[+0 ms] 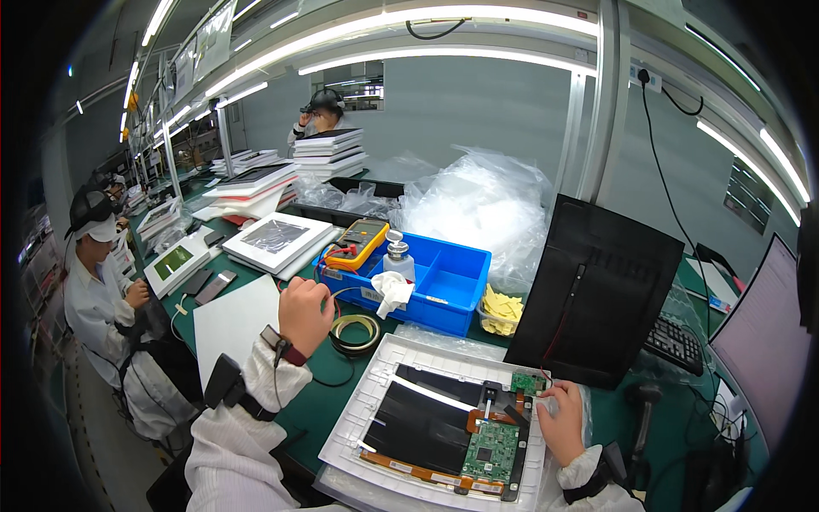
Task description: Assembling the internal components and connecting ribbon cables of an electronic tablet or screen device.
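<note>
1. Green matting (324, 401) covered the long assembly bench, which ran under strip lights with other workers seated along its left side.
2. Directly below the person's hands lay a white foam tray (375, 397) holding an opened display panel (426, 422), dark side up, its long axis running from the near left toward the far right.
3. At the panel's right end sat a green circuit board (492, 450), with a smaller green board (527, 382) beyond it near the tray's far right corner.
4. The right hand (559, 418) rested at the tray's right edge, fingers curled and pressed down just beside the smaller board; whether they pinched anything could not be told.
5. The left hand (304, 314) was raised above the bench, well left of the tray, closed into a loose fist, and what it gripped was hidden from view.
6. Just right of those knuckles lay a roll of tape (356, 333) on the matting, and a white sheet (232, 322) lay to their left.
7. Beyond the left fingers stood a blue bin (456, 294) with a yellow multimeter (360, 242), a dispenser bottle (397, 256) and a crumpled white wipe (392, 293) at its near wall.
8. A black back cover (597, 290) leaned upright beyond the right fingers, with a red wire running down its face.
</note>
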Action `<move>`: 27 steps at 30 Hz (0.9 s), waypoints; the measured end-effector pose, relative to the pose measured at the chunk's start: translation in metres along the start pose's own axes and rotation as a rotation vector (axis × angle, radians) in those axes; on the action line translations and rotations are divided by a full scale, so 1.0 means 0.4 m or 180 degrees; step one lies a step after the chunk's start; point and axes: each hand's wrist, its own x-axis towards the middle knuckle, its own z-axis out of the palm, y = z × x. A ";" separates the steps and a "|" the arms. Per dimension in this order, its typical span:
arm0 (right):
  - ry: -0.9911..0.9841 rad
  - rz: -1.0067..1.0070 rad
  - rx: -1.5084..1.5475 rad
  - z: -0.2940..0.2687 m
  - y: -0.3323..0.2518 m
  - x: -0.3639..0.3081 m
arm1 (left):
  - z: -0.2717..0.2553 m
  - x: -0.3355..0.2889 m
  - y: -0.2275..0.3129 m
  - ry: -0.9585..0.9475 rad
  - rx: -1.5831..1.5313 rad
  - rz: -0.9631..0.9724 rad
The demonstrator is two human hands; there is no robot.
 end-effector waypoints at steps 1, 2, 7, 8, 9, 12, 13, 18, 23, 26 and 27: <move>0.0016 0.0016 0.0035 -0.007 -0.010 0.005 | -0.032 0.007 0.033 0.0105 -0.0181 0.0158; 0.0040 -0.0170 -0.0007 -0.010 -0.015 0.011 | -0.070 0.011 0.065 0.0247 -0.0349 0.0322; -0.0207 -0.0099 0.0689 -0.069 -0.128 0.054 | -0.187 0.012 0.217 0.0508 -0.0957 0.1101; -0.0541 -0.0030 0.1179 -0.081 -0.151 0.062 | -0.199 0.008 0.238 0.0491 -0.1034 0.1319; -0.0880 0.0022 0.1680 -0.090 -0.179 0.067 | -0.209 0.001 0.255 0.0580 -0.1090 0.1459; -0.1949 0.0596 0.2674 -0.110 -0.257 0.067 | -0.235 -0.029 0.294 0.0541 -0.1291 0.1735; -0.1946 0.0606 0.2658 -0.111 -0.273 0.059 | -0.231 -0.037 0.303 0.0544 -0.1309 0.1728; -0.2701 0.1303 0.3028 -0.116 -0.278 0.025 | -0.216 -0.060 0.317 0.0620 -0.1300 0.1897; -0.2065 0.0960 0.2810 -0.083 -0.251 0.004 | -0.210 -0.055 0.328 0.0039 -0.1692 0.1801; -0.1522 -0.0518 0.1263 -0.074 -0.263 0.012 | -0.210 -0.057 0.366 -0.0817 -0.2541 0.1570; -0.1523 -0.0511 0.1269 -0.072 -0.266 0.008 | -0.201 -0.068 0.373 -0.0827 -0.2540 0.1570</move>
